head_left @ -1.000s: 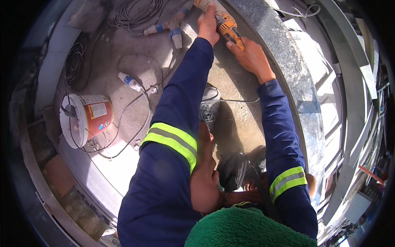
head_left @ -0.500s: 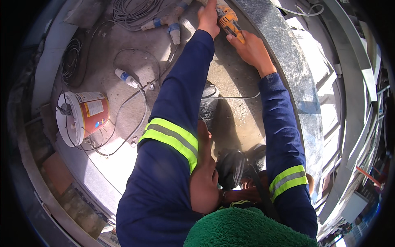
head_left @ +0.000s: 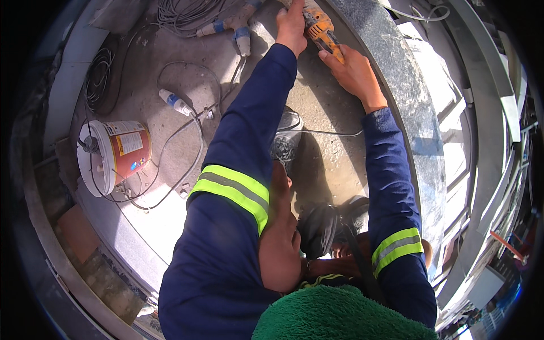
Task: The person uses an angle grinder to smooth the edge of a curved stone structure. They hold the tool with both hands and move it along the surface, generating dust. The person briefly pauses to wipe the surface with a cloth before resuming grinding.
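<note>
Near the top edge of the view, a yellow and black angle grinder is held in both hands beside the long curved edge of a grey stone slab. My right hand is wrapped round its rear body, thumb along the near side. My left hand is closed at its front end, partly cut off by the picture's edge. The grinder's disc and whatever it touches are out of sight. Both forearms are in dark blue sleeves with yellow-green reflective bands.
A white and red bucket lies tipped at the left, cables around it. A blue and white plug connector rests on the dusty floor. A multi-way connector and a coiled cable are at the upper left. Metal profiles stand at the right.
The grinder and both hands sit slightly further right and lower in the picture. Floor objects have shifted a little too, while the grip looks the same.
</note>
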A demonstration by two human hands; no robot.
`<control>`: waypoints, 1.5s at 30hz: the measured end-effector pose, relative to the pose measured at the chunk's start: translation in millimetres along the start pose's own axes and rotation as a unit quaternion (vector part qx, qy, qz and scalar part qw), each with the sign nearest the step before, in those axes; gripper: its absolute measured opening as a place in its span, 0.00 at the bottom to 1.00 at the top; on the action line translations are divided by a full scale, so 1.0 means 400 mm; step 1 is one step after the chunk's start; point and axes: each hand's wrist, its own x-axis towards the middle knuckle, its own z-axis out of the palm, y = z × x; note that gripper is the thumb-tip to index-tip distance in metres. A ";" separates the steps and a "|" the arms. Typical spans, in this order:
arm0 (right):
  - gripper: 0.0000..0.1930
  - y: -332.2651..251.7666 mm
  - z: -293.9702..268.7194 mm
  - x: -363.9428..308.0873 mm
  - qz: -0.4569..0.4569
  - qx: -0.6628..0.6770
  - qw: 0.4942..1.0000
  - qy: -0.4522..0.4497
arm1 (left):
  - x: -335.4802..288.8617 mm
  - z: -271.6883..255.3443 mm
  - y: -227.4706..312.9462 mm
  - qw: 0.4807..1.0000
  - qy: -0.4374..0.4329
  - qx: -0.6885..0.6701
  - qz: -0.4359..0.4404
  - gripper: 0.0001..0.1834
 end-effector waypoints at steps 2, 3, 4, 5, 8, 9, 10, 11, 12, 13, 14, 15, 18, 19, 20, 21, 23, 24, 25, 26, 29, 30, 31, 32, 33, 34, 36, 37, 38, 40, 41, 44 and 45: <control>0.31 -0.001 -0.003 -0.006 0.008 0.007 1.000 -0.006 | -0.020 0.010 0.017 1.000 -0.004 0.013 0.009 0.25; 0.31 -0.002 -0.006 -0.009 0.014 0.006 1.000 -0.011 | -0.028 0.014 0.023 1.000 -0.013 0.010 0.015 0.24; 0.31 -0.003 -0.009 -0.012 0.020 0.006 1.000 -0.016 | -0.033 0.017 0.028 1.000 -0.022 0.007 0.021 0.23; 0.31 -0.006 -0.011 -0.015 0.025 0.006 0.999 -0.022 | -0.038 0.019 0.030 0.999 -0.021 0.005 0.027 0.22; 0.31 -0.010 -0.016 -0.025 0.021 0.003 1.000 -0.019 | -0.053 0.024 0.028 0.999 -0.015 -0.005 0.032 0.21; 0.31 -0.009 -0.018 -0.028 0.024 0.007 0.999 -0.023 | -0.055 0.027 0.028 1.000 -0.012 -0.012 0.026 0.21; 0.31 -0.008 -0.019 -0.030 0.032 0.010 0.999 -0.028 | -0.056 0.028 0.027 1.000 -0.008 -0.018 0.020 0.21; 0.31 -0.005 -0.019 -0.030 0.031 0.017 0.999 -0.029 | -0.055 0.029 0.027 1.000 -0.009 -0.015 0.019 0.21; 0.31 -0.002 -0.017 -0.028 0.027 0.008 0.999 -0.025 | -0.053 0.029 0.028 1.000 -0.010 -0.012 0.017 0.22; 0.32 0.002 -0.014 -0.022 0.014 0.003 1.000 -0.017 | -0.050 0.028 0.027 1.000 -0.011 -0.009 0.016 0.22; 0.32 0.005 -0.010 -0.016 0.000 -0.003 1.000 -0.008 | -0.043 0.028 0.026 1.000 -0.013 -0.012 0.014 0.22; 0.32 0.008 -0.006 -0.008 -0.010 -0.009 1.000 -0.002 | -0.033 0.027 0.026 1.000 -0.015 -0.016 0.012 0.23; 0.32 0.016 0.001 0.014 -0.017 -0.012 1.000 -0.001 | -0.006 0.027 0.017 1.000 -0.012 -0.011 0.019 0.23; 0.32 0.017 -0.001 0.023 -0.004 0.000 1.000 -0.014 | 0.005 0.028 0.016 1.000 -0.010 -0.007 0.023 0.23; 0.32 0.018 -0.002 0.030 0.009 0.013 1.000 -0.027 | 0.014 0.028 0.015 1.000 -0.008 0.004 0.030 0.23; 0.32 0.018 0.000 0.035 0.012 0.016 0.999 -0.026 | 0.022 0.028 0.016 0.999 -0.005 0.015 0.037 0.22; 0.32 0.017 0.002 0.044 0.022 0.017 0.999 -0.024 | 0.037 0.032 0.018 0.999 -0.011 0.011 0.036 0.22; 0.32 0.016 0.002 0.049 0.020 0.023 0.999 -0.024 | 0.043 0.034 0.021 0.999 -0.018 -0.003 0.027 0.21; 0.32 0.016 0.002 0.052 0.021 0.022 0.999 -0.025 | 0.045 0.034 0.021 0.999 -0.024 -0.017 0.017 0.21; 0.32 0.017 0.002 0.053 0.025 0.016 0.999 -0.027 | 0.045 0.035 0.022 0.999 -0.023 -0.015 0.017 0.20; 0.32 0.020 -0.001 0.052 0.022 0.002 0.999 -0.035 | 0.040 0.038 0.022 1.000 -0.018 -0.012 0.018 0.19; 0.32 0.020 -0.003 0.050 0.017 0.004 0.999 -0.035 | 0.036 0.038 0.022 1.000 -0.016 -0.011 0.021 0.19; 0.32 0.022 -0.005 0.042 0.017 0.003 0.999 -0.036 | 0.031 0.037 0.022 1.000 -0.014 -0.010 0.023 0.19; 0.32 0.023 -0.007 0.035 0.016 0.000 0.999 -0.039 | 0.024 0.036 0.021 1.000 -0.015 -0.012 0.024 0.18; 0.32 0.025 -0.008 0.027 0.014 -0.001 0.999 -0.035 | 0.016 0.034 0.019 0.999 -0.016 -0.014 0.026 0.18; 0.32 0.026 -0.009 0.021 0.010 -0.003 0.999 -0.031 | 0.008 0.033 0.019 0.999 -0.017 -0.016 0.028 0.18; 0.32 0.028 -0.008 0.008 0.009 -0.005 1.000 -0.023 | -0.007 0.028 0.020 0.999 -0.030 -0.020 0.024 0.17; 0.32 0.030 -0.006 0.000 0.013 -0.003 1.000 -0.018 | -0.016 0.024 0.019 0.999 -0.036 -0.023 0.022 0.17; 0.33 0.031 -0.004 -0.007 0.017 -0.003 1.000 -0.012 | -0.023 0.023 0.018 0.999 -0.031 -0.020 0.020 0.17; 0.33 0.036 -0.005 -0.016 0.007 -0.009 1.000 -0.010 | -0.032 0.026 0.015 0.999 -0.024 -0.016 0.017 0.17; 0.33 0.038 -0.006 -0.019 0.003 -0.014 1.000 -0.009 | -0.037 0.026 0.014 0.999 -0.023 -0.016 0.020 0.17; 0.34 0.042 -0.007 -0.026 0.005 -0.017 1.000 -0.016 | -0.046 0.027 0.013 0.999 -0.015 -0.012 0.030 0.17; 0.33 0.042 -0.006 -0.028 0.007 -0.016 1.000 -0.016 | -0.048 0.028 0.012 0.999 -0.008 -0.009 0.031 0.17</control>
